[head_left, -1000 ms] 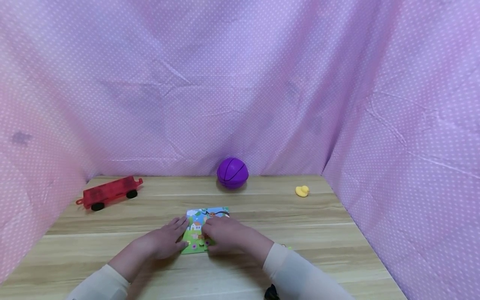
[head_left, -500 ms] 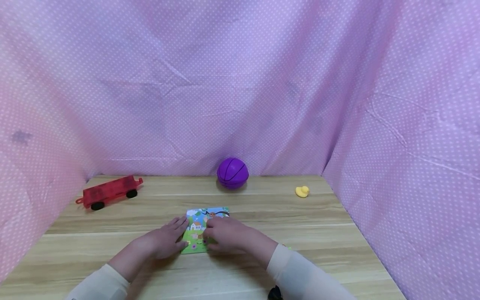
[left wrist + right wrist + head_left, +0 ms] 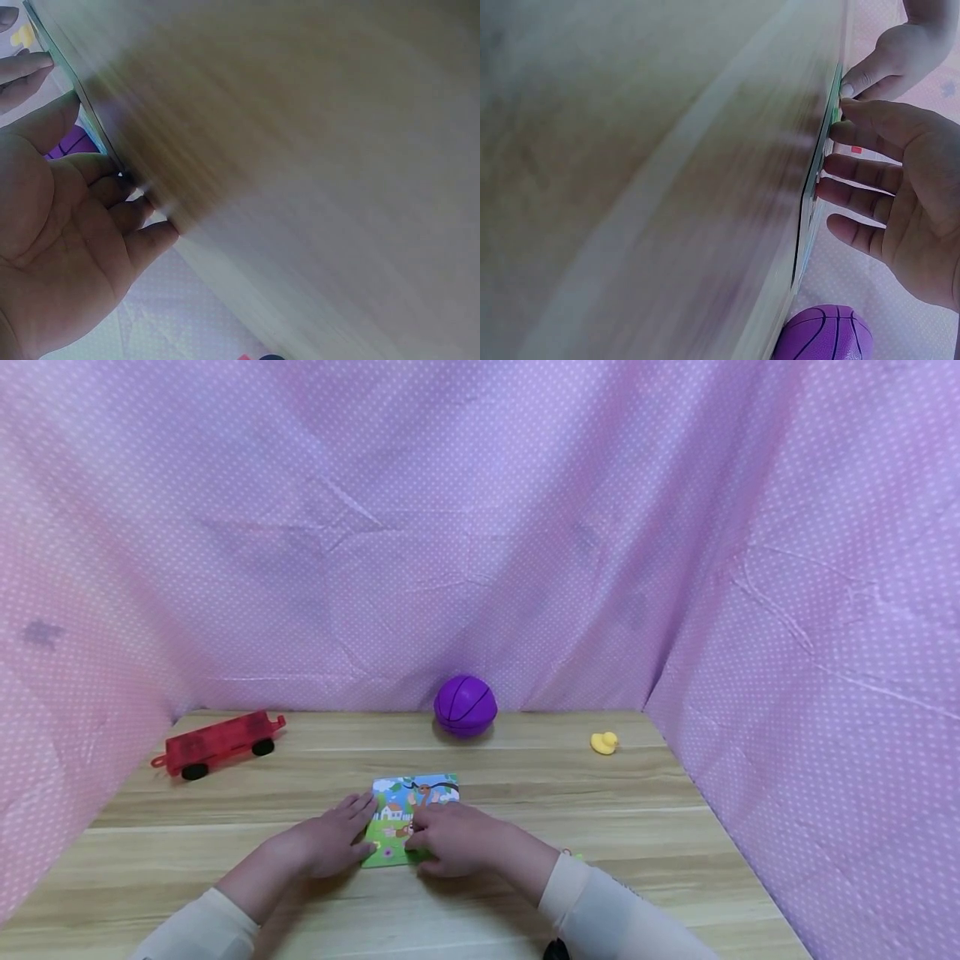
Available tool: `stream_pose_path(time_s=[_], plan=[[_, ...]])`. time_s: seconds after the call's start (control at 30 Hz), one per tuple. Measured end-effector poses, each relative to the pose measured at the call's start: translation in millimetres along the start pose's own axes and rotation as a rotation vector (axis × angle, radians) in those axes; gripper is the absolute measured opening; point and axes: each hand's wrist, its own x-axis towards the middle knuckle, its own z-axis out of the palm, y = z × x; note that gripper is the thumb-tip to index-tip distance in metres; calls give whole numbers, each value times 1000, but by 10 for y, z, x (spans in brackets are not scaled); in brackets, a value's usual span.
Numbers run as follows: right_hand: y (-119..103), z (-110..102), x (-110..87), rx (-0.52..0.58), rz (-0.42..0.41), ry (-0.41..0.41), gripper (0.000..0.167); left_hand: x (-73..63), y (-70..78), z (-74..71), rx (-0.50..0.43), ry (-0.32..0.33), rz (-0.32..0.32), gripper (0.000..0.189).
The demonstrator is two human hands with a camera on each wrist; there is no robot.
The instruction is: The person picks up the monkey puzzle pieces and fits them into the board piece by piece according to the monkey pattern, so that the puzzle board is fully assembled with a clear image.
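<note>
A thin, square cartoon picture board [image 3: 392, 812] lies on the wooden table. Its print has a house, a white fence, green grass and a brown animal on a branch. My left hand [image 3: 333, 838] rests along the board's left edge, thumb and fingertips at its border. Over the right part of the board is my right hand [image 3: 459, 840], hiding the lower right of the picture. In the right wrist view its extended fingertips touch the face of the board [image 3: 808, 187], with nothing visible gripped. The left wrist view shows the left fingers fairly straight at the board's edge.
A purple ball [image 3: 465, 707] stands at the back of the table [image 3: 660, 843]. Back left is a red toy wagon [image 3: 223, 744] with black wheels; a yellow toy duck [image 3: 604, 742] sits back right. Small green and black things show beside the right sleeve. Pink dotted cloth [image 3: 465, 527] encloses three sides.
My right hand has shifted slightly rightward and towards me, its fingers less bunched, uncovering more of the printed animal. My left hand and the board stay put.
</note>
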Motion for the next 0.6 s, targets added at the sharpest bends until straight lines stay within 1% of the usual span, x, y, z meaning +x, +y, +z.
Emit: stream_pose_path(time_s=[0.2, 0.37, 0.5, 0.6], plan=[[-13, -13, -18, 1, 12, -17, 44, 7, 2, 2, 6, -1, -4, 76], [-11, -22, -42, 10, 9, -5, 44, 18, -9, 9, 12, -2, -2, 77], [14, -41, -87, 53, 11, 10, 44, 26, -19, 21, 16, -5, -11, 77], [63, -56, -147, 97, 35, 21, 42, 28, -26, 34, 19, -9, -18, 76]])
